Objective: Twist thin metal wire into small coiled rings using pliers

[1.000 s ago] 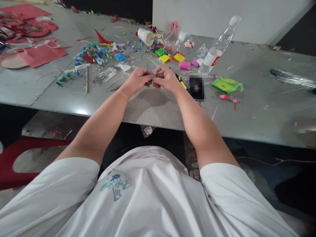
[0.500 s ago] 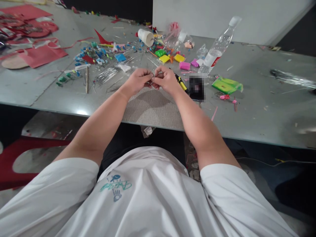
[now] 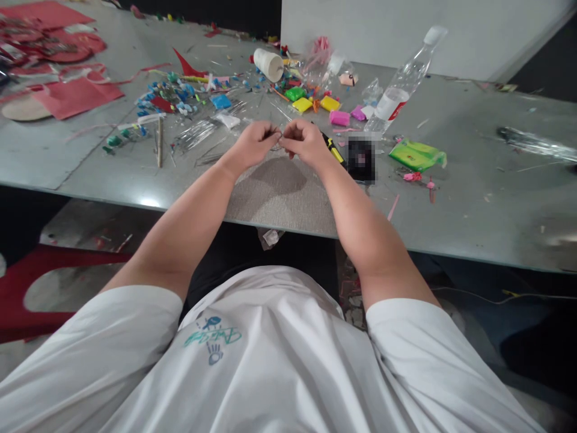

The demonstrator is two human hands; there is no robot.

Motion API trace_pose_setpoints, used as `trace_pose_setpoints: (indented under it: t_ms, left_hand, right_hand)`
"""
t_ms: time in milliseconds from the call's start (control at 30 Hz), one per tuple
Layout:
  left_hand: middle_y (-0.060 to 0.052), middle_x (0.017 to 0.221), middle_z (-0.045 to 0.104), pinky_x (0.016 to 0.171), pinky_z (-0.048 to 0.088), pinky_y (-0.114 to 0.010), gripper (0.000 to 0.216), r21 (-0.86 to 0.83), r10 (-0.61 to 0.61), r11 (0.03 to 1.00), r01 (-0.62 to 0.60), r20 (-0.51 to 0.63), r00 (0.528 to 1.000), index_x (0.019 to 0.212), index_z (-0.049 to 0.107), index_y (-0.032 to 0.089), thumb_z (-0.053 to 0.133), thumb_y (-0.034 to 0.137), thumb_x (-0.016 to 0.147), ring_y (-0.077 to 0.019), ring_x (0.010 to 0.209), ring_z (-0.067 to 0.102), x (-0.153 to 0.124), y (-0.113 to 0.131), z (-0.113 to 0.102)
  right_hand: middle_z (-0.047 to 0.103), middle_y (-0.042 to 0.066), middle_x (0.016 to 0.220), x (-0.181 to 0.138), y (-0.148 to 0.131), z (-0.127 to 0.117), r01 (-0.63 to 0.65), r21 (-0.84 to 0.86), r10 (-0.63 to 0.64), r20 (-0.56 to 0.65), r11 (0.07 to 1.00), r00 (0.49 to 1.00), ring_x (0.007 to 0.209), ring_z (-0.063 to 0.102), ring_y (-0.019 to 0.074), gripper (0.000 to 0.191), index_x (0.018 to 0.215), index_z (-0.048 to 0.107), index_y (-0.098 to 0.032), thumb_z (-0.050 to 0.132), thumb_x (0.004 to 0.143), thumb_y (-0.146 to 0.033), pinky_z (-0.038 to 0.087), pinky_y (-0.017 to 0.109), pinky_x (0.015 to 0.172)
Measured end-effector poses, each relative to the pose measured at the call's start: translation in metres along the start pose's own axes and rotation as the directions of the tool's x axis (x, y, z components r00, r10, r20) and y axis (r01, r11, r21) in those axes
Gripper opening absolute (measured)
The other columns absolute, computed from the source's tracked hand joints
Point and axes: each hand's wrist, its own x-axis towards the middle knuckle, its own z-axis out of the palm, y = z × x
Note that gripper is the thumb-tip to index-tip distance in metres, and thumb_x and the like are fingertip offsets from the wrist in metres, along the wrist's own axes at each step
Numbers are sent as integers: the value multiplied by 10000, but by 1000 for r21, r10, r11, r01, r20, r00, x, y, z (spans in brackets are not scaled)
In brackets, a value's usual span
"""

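Note:
My left hand (image 3: 253, 144) and my right hand (image 3: 306, 141) meet fingertip to fingertip above a grey mat (image 3: 279, 198) at the near edge of the table. Both hands are pinched closed on a small thin piece held between them, too small to name; it looks like a bit of wire or clear strip. A yellow and black cutter (image 3: 332, 150) lies just right of my right hand. Clear thin strips (image 3: 193, 133) lie left of my left hand.
Blocks of coloured clay (image 3: 315, 105) and small scraps litter the far middle of the grey table (image 3: 473, 198). A clear water bottle (image 3: 396, 90), a tipped white cup (image 3: 267, 64), a green packet (image 3: 417, 154) and red paper sheets (image 3: 76, 96) lie around.
My hands have shifted slightly away from me and stay pinched together. The camera has tipped a little; nothing on the table has moved.

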Motion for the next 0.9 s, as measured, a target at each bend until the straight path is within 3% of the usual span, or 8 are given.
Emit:
trace_pose_setpoints:
  t_ms: [133,233,600,733,900]
  left_hand:
    - [11,667,586,678,509,-301,272,40,35,999,-35,-17,999,777,669,228,801,98,975,-180,717,619,-1,2,0]
    - [10,659,593,692,529,-310,285,48,20,999,-20,-5,1000,776,652,237,820,108,967,-193,744,648,-3,4,0]
    - [28,591,579,670,522,-297,255,1,-20,1000,20,2,1000,813,677,243,788,118,1006,-189,678,684,-7,4,3]
    - [29,602,585,612,486,-272,285,-49,-55,997,55,5,998,791,675,229,799,80,999,-159,600,655,-9,10,5]
    - [25,637,603,541,455,-235,290,-100,-70,993,70,-3,998,789,673,217,850,112,993,-130,550,613,-11,15,8]
  right_hand:
    - [661,-27,795,1,-4,0,-78,24,79,-46,997,996,767,667,121,315,844,645,-233,855,1062,-318,566,201,602]
    - [668,-19,776,-3,-9,1,-120,9,120,5,993,993,753,661,122,281,841,681,-220,829,1077,-258,548,199,591]
    - [694,-10,765,-8,-20,1,-175,17,175,15,984,985,718,634,132,302,802,668,-226,786,1080,-227,525,230,624]
    - [649,-21,697,-7,-19,-1,-149,-12,149,9,989,989,664,581,123,339,762,645,-227,806,1057,-182,509,231,633]
    - [557,-46,634,-8,-15,-9,-97,-92,102,47,991,994,639,543,130,340,781,640,-242,876,1024,-268,540,251,657]
